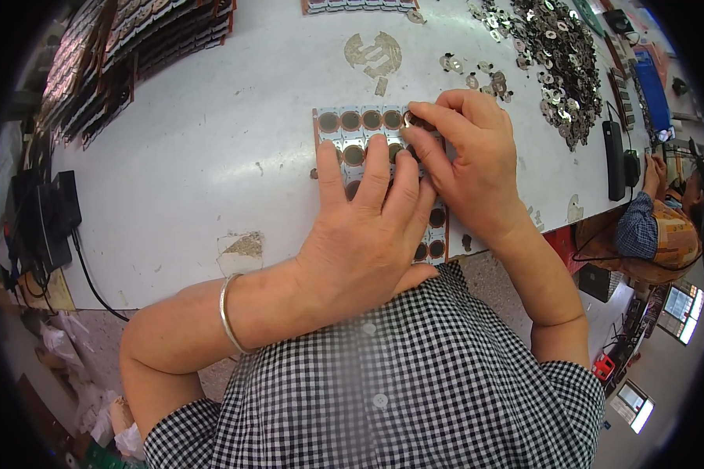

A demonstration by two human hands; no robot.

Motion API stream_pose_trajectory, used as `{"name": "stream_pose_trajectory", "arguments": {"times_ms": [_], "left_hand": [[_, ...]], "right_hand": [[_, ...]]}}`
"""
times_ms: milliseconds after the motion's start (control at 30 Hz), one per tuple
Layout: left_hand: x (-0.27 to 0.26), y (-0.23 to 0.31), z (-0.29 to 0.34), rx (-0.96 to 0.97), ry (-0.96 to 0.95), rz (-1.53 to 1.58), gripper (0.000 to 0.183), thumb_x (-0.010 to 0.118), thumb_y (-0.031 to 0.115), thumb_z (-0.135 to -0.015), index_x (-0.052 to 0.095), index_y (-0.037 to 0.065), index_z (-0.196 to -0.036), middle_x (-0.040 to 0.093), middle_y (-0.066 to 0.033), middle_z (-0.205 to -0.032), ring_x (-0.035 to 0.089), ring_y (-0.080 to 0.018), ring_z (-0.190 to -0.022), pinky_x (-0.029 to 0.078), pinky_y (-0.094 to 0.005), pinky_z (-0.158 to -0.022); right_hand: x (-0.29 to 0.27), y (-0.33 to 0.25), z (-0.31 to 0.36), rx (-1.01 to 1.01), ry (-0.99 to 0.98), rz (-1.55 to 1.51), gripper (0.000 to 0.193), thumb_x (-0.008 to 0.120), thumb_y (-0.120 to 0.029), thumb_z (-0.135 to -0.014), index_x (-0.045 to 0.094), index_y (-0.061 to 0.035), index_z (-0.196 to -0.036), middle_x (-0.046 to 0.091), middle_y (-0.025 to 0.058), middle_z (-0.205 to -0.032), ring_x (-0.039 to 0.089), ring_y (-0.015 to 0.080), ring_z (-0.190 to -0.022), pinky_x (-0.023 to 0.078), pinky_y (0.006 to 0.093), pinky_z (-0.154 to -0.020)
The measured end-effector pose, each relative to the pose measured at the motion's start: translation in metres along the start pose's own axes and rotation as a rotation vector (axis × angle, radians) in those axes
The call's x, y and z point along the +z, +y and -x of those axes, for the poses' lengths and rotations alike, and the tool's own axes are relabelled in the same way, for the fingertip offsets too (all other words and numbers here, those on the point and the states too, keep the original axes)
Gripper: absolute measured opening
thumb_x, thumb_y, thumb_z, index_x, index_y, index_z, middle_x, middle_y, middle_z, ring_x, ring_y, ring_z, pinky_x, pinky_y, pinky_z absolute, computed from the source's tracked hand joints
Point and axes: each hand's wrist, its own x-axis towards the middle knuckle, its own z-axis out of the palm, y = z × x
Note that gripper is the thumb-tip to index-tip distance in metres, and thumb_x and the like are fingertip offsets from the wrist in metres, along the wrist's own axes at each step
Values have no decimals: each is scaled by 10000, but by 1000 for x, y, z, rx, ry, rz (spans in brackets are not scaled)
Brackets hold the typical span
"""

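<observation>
A panel of small circuit boards (371, 119), with rows of dark, copper-rimmed round spots, lies on the white table in front of me. My left hand (368, 227) rests on it palm down, fingers spread across the middle rows and hiding much of them. At the panel's far right corner, my right hand (469, 156) pinches thumb and forefinger over a round spot. Between those fingertips shows the shiny curved edge of a small metal disc (407, 119); the rest of it is covered. The right hand's other fingers are curled, close beside the left fingertips.
A large heap of small metal discs (559, 70) spreads at the far right, with loose ones nearer. Stacked panels (133, 55) stand at the far left. Black adapters with cables (55, 219) sit at the left edge. Another person (653, 227) works at the right.
</observation>
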Motion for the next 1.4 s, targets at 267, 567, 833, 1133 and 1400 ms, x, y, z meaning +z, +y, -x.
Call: {"name": "stream_pose_trajectory", "arguments": {"times_ms": [267,567,833,1133,1400], "left_hand": [[-3,-2,-1,16,-12,22,865,780,645,-691,662,31,-1288,523,-232,-1359,438,-466,-1337,309,-754,-1033],[-2,-3,0,12,-7,20,858,761,651,-712,662,26,-1291,537,-232,-1352,445,-471,-1339,307,-751,-1040],[-4,-3,-2,22,-17,34,860,766,641,-714,656,21,-1299,530,-241,-1360,444,-472,-1339,312,-751,-1035],[-9,-3,-2,28,-62,35,883,767,632,-714,631,18,-1335,513,-251,-1387,438,-482,-1350,291,-747,-1057],[-9,-2,-2,21,-68,40,886,769,626,-719,623,18,-1347,516,-256,-1397,432,-482,-1364,277,-744,-1070]], "right_hand": [[-9,58,-30,3,-30,108,237,750,-113,-898,761,-103,-1134,707,81,-1077,638,274,-1001,514,346,-875],[-19,53,-40,253,-66,-514,154,591,-106,-1045,704,-15,-1095,686,-44,-943,533,25,-807,434,193,-718],[-32,65,-26,194,-115,-225,187,636,-51,-996,717,-32,-1164,710,-3,-960,563,54,-780,458,207,-692],[-38,50,-16,132,-236,-217,272,721,-44,-901,720,-51,-1173,649,30,-894,512,102,-670,449,255,-617],[-48,41,-17,185,-220,-204,226,726,-64,-899,729,-36,-1124,650,40,-890,512,120,-650,450,266,-606]]}}
